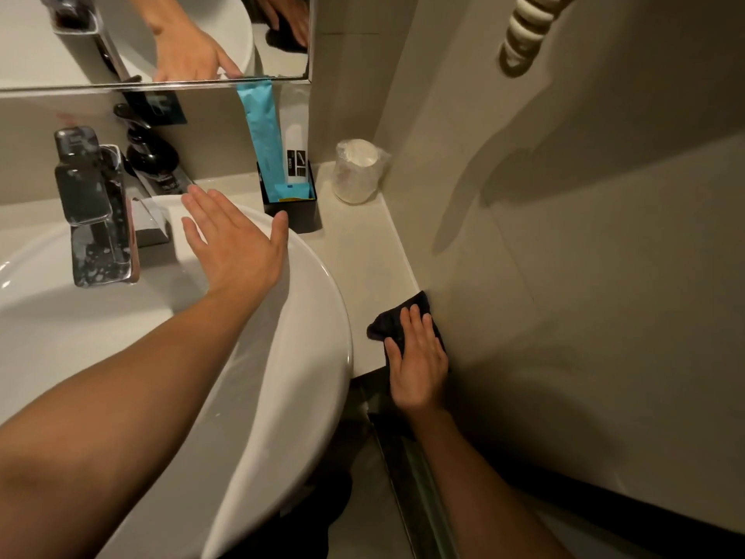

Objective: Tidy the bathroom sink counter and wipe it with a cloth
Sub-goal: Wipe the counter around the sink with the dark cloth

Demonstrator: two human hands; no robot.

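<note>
Right hand [417,363] flat, fingers together, pressed down on a dark cloth [389,321] at the near right corner of the bench [363,252], hard against the side wall [564,236]. Cloth bunched under the palm, one corner poking out toward the basin.

Left hand [236,240] open, fingers spread, palm down on the far rim of the white basin [314,336], clamped on nothing; thumb just short of a black holder [296,213].

Black holder at the back of the bench, beside the basin, with a tall blue packet [258,127] and a white packet [296,143] upright in it, both leaning on the back wall under the mirror [121,42].

Plastic-wrapped cup [356,171] in the back right corner, near the holder but apart from it.

Chrome tap [94,211] over the basin, spotted with water marks. Dark pump bottle [151,149] behind the tap. Both hands doubled in the mirror. Coiled cream cord [526,30] on the wall, top right.
</note>
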